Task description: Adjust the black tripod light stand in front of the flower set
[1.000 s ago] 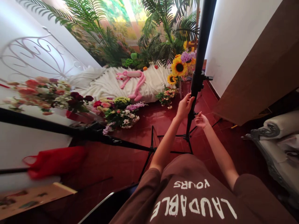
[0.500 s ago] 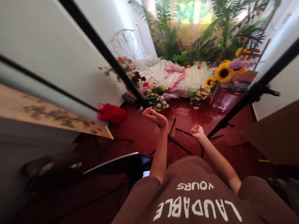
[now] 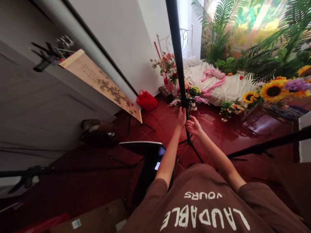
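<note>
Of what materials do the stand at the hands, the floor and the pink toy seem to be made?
Stand: probably metal, matt black; its tube is slim and straight.
Floor: likely glazed tile, with joint lines and reflections.
Toy: perhaps matt plush; its limbs lie limp.

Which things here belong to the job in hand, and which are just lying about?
Seemingly in the job:
- black tripod stand
- left hand and right hand, both at its pole

Seemingly just about:
- pink plush toy
- scroll painting
- red bag
- sunflowers
</note>
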`<state>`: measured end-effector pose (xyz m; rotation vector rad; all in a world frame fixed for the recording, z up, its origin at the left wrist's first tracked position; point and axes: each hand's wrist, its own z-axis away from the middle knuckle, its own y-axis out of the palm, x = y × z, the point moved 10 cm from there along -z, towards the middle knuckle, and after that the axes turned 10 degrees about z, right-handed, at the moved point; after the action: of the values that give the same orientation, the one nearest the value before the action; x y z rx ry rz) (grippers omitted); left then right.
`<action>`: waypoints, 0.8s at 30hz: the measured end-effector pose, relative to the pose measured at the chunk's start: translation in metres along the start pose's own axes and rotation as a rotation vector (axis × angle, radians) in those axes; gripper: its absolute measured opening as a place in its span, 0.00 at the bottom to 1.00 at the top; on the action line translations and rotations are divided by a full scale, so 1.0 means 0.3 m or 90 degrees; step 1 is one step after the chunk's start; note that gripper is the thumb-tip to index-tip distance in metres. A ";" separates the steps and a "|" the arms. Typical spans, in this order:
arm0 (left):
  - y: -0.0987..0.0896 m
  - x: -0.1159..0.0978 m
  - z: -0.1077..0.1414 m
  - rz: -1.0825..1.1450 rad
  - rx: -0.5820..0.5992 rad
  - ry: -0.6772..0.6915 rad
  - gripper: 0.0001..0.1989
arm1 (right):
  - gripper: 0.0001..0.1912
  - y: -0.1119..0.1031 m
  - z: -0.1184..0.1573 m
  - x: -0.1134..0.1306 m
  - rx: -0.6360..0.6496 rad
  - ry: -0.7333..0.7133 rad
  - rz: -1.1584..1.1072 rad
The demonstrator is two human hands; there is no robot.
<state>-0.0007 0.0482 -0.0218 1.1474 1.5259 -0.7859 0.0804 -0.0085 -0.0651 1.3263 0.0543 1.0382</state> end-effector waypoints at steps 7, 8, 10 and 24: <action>0.038 0.006 -0.014 0.040 0.017 0.009 0.28 | 0.23 -0.062 -0.047 0.061 -0.130 -0.138 0.275; 0.040 0.008 -0.015 0.042 0.017 0.013 0.28 | 0.21 -0.071 -0.035 0.101 -0.164 -0.191 0.376; 0.044 0.014 -0.017 0.042 0.024 0.018 0.27 | 0.19 -0.060 0.004 0.194 -0.223 -0.310 0.622; 0.043 -0.124 -0.053 0.038 -0.015 0.093 0.29 | 0.17 0.056 0.102 0.291 -0.198 -0.501 1.099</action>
<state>0.0068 0.0567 0.0192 1.2505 1.6090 -0.6538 0.1385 0.0222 0.0022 1.2213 -2.0459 1.6259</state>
